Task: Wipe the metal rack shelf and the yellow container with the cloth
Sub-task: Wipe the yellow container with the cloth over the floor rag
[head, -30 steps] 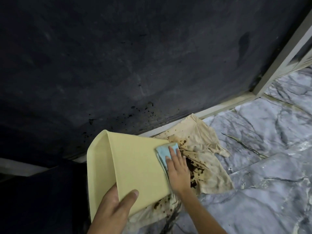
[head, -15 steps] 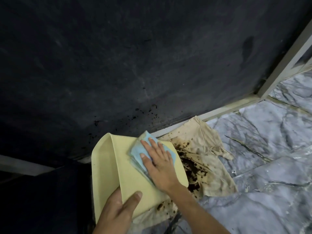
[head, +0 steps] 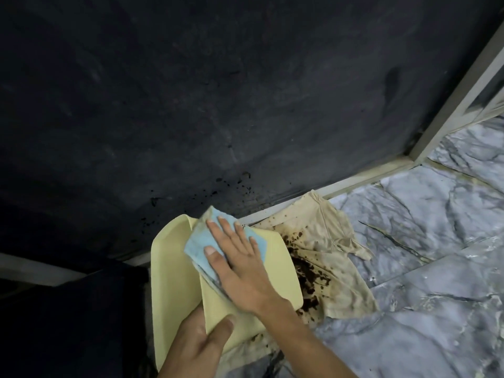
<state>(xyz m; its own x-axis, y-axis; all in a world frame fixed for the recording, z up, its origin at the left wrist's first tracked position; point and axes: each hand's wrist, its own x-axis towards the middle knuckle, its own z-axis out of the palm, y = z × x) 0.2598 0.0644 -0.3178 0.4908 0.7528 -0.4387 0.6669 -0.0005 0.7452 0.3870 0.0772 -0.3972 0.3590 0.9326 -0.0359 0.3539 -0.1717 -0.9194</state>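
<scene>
left hand clamps yellow container, right hand flat, unclenched on blue cloth; hard push could slip it onto stained rag.

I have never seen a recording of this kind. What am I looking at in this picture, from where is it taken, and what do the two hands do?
There is no machine here: a person works with two bare hands, and a camera worn on the head looks forward and down at them, so you see roughly what the person sees.

The left hand grips the near edge of a yellow container, which is tipped up. The right hand lies flat on a light blue cloth and presses it against the container's side, as in wiping.

Under and beside the container, a beige rag with dark brown stains lies on the grey marble floor. Behind is a large dark surface with black specks near its lower edge, bordered by a pale metal frame. I cannot tell whether it is the rack shelf.
</scene>
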